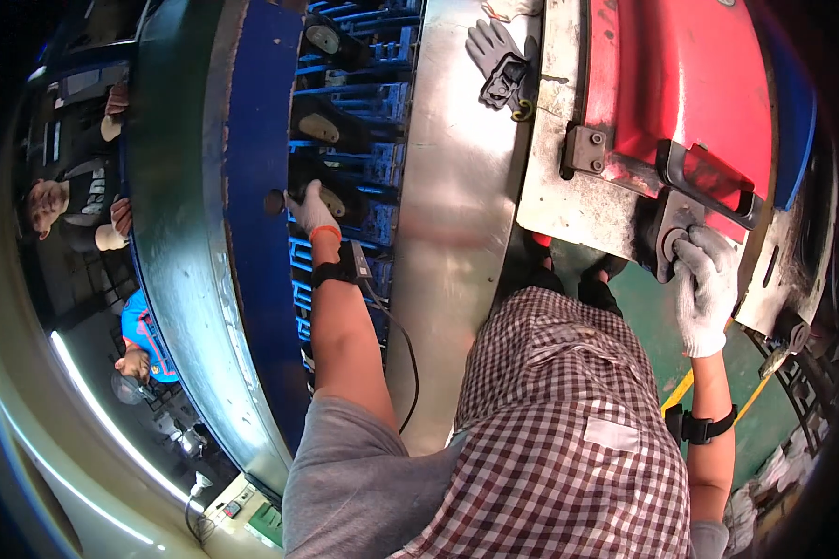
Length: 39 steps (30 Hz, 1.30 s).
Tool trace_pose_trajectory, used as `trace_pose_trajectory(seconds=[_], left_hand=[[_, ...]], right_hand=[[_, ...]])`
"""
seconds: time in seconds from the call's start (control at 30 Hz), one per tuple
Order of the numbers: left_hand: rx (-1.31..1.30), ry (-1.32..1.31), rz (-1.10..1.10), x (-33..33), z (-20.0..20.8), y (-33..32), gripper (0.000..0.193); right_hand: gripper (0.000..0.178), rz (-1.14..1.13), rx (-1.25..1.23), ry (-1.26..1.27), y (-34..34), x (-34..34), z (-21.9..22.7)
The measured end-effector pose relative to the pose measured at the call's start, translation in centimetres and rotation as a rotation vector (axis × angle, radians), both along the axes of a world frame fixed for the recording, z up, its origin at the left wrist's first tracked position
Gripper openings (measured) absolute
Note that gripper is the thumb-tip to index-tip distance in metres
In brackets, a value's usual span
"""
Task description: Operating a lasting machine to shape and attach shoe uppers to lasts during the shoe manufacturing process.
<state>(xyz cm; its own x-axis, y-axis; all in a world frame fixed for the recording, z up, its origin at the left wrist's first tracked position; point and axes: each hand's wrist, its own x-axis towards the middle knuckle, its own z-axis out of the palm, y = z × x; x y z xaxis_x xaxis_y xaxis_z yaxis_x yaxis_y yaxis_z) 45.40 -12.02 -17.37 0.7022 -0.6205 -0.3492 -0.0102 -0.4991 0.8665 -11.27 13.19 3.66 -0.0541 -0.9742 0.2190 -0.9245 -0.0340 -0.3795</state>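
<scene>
- Closest to the camera, a checked apron (pixel 550 438) with a small pale rectangular patch (pixel 612 434) covers the person's front; a grey sleeve (pixel 345 475) sits on the left shoulder.
- Both forearms carry black wrist straps; the left one (pixel 337 271) has a thin cable hanging from it.
- Right hand (pixel 704 284), in a white knit glove, rests on a round grey knob (pixel 673 244) at the lower corner of a red machine door (pixel 685 88); the fingers curl over the knob, grasping it.
- Just above the knob, a black bar handle (pixel 708 177) crosses the red door, and a dark metal hinge plate (pixel 584 149) sits on the scuffed pale frame to its left.
- Left hand (pixel 309 210), in a white glove with an orange cuff, reaches into a blue rack (pixel 364 168); the fingers close on a dark shoe sole (pixel 331 197) lying in one slot.
- Further slots of the rack hold more dark soles with pale oval patches (pixel 319 129).
- Between rack and door runs a bare steel bench (pixel 457 214).
- At its far end lies a spare grey glove (pixel 494 47) beside a small black clip (pixel 505 79).
- Far left, beyond a curved steel guard (pixel 172 233), other people stand; one wears a blue top (pixel 144 331).
- Green floor (pixel 648 317) with a yellow line shows below the door.
</scene>
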Motion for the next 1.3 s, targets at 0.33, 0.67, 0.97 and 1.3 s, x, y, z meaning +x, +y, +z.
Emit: trace_pose_trajectory(seconds=[0.33,0.67,0.97,1.3], left_hand=[[0.326,-0.567,-0.38,-4.5,3.6,5.7,0.097],[0.265,-1.141,-0.975,-12.2,-0.6,20.3,0.086],[0.576,-0.733,-0.817,-13.2,0.8,16.7,0.104],[0.684,-0.702,-0.759,-13.7,0.7,15.8,0.113]], right_hand=[[0.031,-0.016,-0.023,0.018,0.2,-0.1,-0.2],[0.028,-0.055,-0.053,-0.001,0.2,0.1,-0.2],[0.028,-0.163,-0.085,-0.031,0.5,0.3,-0.7],[0.025,-0.257,-0.072,0.016,0.4,0.4,-0.9]])
